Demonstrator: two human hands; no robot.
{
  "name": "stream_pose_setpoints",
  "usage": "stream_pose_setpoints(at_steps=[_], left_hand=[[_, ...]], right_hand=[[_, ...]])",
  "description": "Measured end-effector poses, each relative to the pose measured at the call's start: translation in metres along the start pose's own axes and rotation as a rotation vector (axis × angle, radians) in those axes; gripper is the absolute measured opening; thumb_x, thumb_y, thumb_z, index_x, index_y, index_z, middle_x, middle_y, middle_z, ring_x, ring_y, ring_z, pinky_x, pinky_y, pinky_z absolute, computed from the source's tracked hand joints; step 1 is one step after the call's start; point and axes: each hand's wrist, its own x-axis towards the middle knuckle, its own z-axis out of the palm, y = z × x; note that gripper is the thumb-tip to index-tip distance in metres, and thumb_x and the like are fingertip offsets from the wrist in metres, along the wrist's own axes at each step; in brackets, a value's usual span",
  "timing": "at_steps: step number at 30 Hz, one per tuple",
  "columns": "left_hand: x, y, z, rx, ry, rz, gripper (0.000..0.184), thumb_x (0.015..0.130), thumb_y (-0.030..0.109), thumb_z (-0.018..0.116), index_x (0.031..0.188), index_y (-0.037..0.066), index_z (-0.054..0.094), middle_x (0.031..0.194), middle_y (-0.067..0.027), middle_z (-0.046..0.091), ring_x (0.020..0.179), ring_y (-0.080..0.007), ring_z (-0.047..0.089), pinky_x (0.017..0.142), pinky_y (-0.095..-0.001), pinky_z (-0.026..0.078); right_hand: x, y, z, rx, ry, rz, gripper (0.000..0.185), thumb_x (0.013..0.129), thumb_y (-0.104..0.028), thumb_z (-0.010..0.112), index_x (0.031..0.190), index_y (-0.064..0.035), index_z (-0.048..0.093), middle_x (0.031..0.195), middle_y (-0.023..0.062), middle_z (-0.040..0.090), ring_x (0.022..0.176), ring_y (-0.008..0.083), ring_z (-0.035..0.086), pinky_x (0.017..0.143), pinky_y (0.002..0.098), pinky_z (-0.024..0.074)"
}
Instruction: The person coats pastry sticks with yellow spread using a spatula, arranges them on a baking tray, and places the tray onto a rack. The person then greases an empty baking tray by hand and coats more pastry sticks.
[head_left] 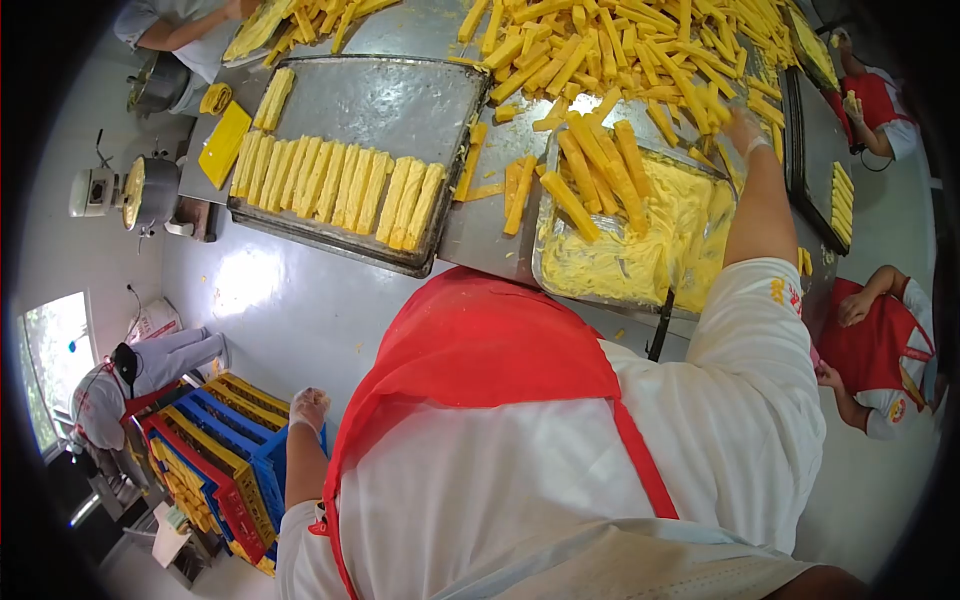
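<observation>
On the bench: one heap of yellow sticks, your right hand at its edge, grip indeterminable. At your side: left hand, lowered, grip likewise unclear.

You can't make out a single word or number with certainty here. On your right sleeve you have a printed emblem in orange and red, with its lettering too small to read. A similar mark sits on the sleeve of the co-worker at the right, equally illegible. At the left, the pale sack by the wall carries red print that you can't decipher from this view.
</observation>
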Motion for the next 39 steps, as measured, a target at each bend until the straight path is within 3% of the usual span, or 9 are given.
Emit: stream_pose_setpoints(at_steps=[3, 9, 11, 16, 18, 26, 28, 32, 39], left_hand=[[-0.001, 0.0, 0.016, -0.367, 0.002, 0.024, 0.019, 0.082, 0.013, 0.07, 0.097, 0.003, 0.067, 0.087, -0.0125, 0.069, 0.078, -0.0185, 0.066, 0.073, -0.0302, 0.052], [-0.007, 0.009, 0.009, 0.019, -0.039, 0.06, 0.019, 0.08, 0.007, 0.07, 0.098, 0.004, 0.066, 0.091, -0.0119, 0.069, 0.083, -0.0204, 0.066, 0.077, -0.0308, 0.053], [-0.019, 0.02, 0.006, -0.395, -0.01, -0.144, 0.02, 0.08, 0.009, 0.07, 0.098, 0.004, 0.067, 0.093, -0.0123, 0.07, 0.086, -0.0214, 0.067, 0.079, -0.031, 0.053], [-0.007, -0.002, 0.036, 0.131, -0.111, 0.017, 0.023, 0.081, 0.016, 0.071, 0.1, 0.004, 0.067, 0.097, -0.0138, 0.069, 0.089, -0.0257, 0.067, 0.081, -0.0341, 0.052], [-0.004, 0.009, 0.03, 0.03, -0.042, 0.019, 0.024, 0.08, 0.018, 0.072, 0.1, 0.005, 0.067, 0.097, -0.0141, 0.069, 0.09, -0.0277, 0.066, 0.081, -0.0353, 0.051], [-0.011, 0.026, 0.011, -0.302, 0.042, -0.035, 0.028, 0.082, 0.013, 0.07, 0.107, 0.002, 0.065, 0.096, -0.015, 0.07, 0.089, -0.0261, 0.067, 0.08, -0.0335, 0.051], [-0.017, 0.019, 0.02, -0.293, 0.054, -0.071, 0.026, 0.081, 0.012, 0.069, 0.105, 0.003, 0.066, 0.095, -0.0144, 0.07, 0.088, -0.0257, 0.067, 0.08, -0.034, 0.051], [-0.021, 0.003, 0.02, -0.25, -0.001, -0.117, 0.024, 0.081, 0.013, 0.069, 0.103, 0.005, 0.067, 0.093, -0.0137, 0.07, 0.085, -0.0258, 0.067, 0.078, -0.0336, 0.052], [0.03, -0.069, -0.013, -0.196, 0.138, -0.063, 0.025, 0.082, 0.021, 0.065, 0.101, 0.006, 0.068, 0.09, -0.0134, 0.069, 0.082, -0.0259, 0.066, 0.077, -0.0349, 0.052]], right_hand=[[0.002, -0.046, -0.01, 0.132, 0.197, 0.149, 0.052, 0.092, -0.024, 0.055, 0.142, -0.0164, 0.043, 0.137, 0.0101, 0.053, 0.122, 0.0286, 0.054, 0.099, 0.0423, 0.0471], [-0.018, -0.11, -0.027, -0.094, 0.046, 0.221, 0.046, 0.087, -0.029, 0.059, 0.132, -0.0169, 0.055, 0.131, 0.0086, 0.059, 0.119, 0.0293, 0.057, 0.095, 0.0421, 0.0493], [-0.03, -0.128, -0.04, 0.188, 0.314, 0.27, 0.042, 0.084, -0.025, 0.063, 0.126, -0.0183, 0.06, 0.129, 0.0095, 0.06, 0.114, 0.0294, 0.059, 0.093, 0.0408, 0.0496], [0.016, -0.19, -0.034, -0.103, 0.728, -0.782, 0.049, 0.083, -0.033, 0.066, 0.127, -0.0152, 0.057, 0.117, 0.0092, 0.065, 0.108, 0.0298, 0.059, 0.093, 0.039, 0.0476], [-0.005, -0.236, -0.042, -0.24, 0.365, -0.881, 0.057, 0.077, -0.014, 0.07, 0.133, -0.015, 0.056, 0.138, 0.0127, 0.053, 0.131, 0.027, 0.044, 0.111, 0.0397, 0.0312], [-0.039, -0.284, -0.072, -0.285, 0.145, -0.554, 0.043, 0.075, -0.014, 0.07, 0.117, -0.0065, 0.063, 0.118, 0.0136, 0.063, 0.118, 0.0305, 0.053, 0.1, 0.0408, 0.0416], [0.017, -0.231, -0.056, -0.036, 0.565, -0.441, 0.051, 0.084, -0.036, 0.065, 0.13, -0.0147, 0.055, 0.115, 0.01, 0.066, 0.112, 0.0296, 0.058, 0.096, 0.0395, 0.0464], [-0.023, -0.18, -0.079, -0.28, 0.306, -0.018, 0.039, 0.092, -0.017, 0.054, 0.131, -0.0178, 0.055, 0.127, 0.0164, 0.06, 0.117, 0.0336, 0.057, 0.091, 0.0453, 0.0486], [-0.057, -0.082, -0.04, -0.456, 0.213, -0.177, 0.059, 0.091, -0.033, 0.06, 0.143, -0.0119, 0.042, 0.148, 0.0203, 0.037, 0.138, 0.0321, 0.035, 0.111, 0.0411, 0.0349]])
